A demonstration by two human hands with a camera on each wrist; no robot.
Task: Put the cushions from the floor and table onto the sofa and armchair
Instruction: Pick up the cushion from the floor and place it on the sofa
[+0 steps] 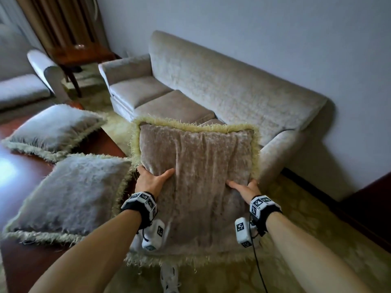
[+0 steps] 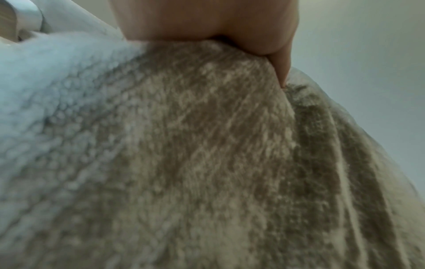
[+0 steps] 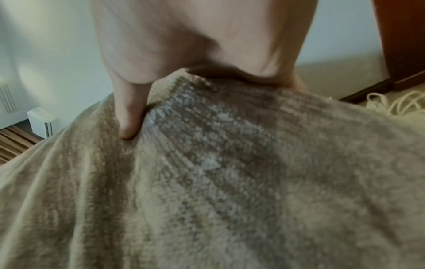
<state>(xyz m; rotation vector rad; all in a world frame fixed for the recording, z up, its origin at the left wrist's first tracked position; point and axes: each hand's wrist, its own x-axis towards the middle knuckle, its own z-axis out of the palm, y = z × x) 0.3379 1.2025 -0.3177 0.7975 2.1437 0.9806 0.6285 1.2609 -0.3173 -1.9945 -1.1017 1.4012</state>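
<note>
I have the cushion [image 1: 196, 176] up before the sofa [image 1: 222, 92], my left hand [image 1: 152, 180] and right hand [image 1: 245, 190] grasping its sides; thumbs show, the other fingers are hidden behind it. Left of my fingers, two cushions [image 1: 69, 193] lie on the counter [image 1: 21, 176].

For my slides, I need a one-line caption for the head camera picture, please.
Both hands, left and right, hold a fringed cushion before the sofa; two more cushions lie on the table.

Home living room: beige sofa [image 1: 211, 85], armchair [image 1: 25, 81], fringed cushions [image 1: 55, 127], patterned carpet [image 1: 306, 229].
</note>
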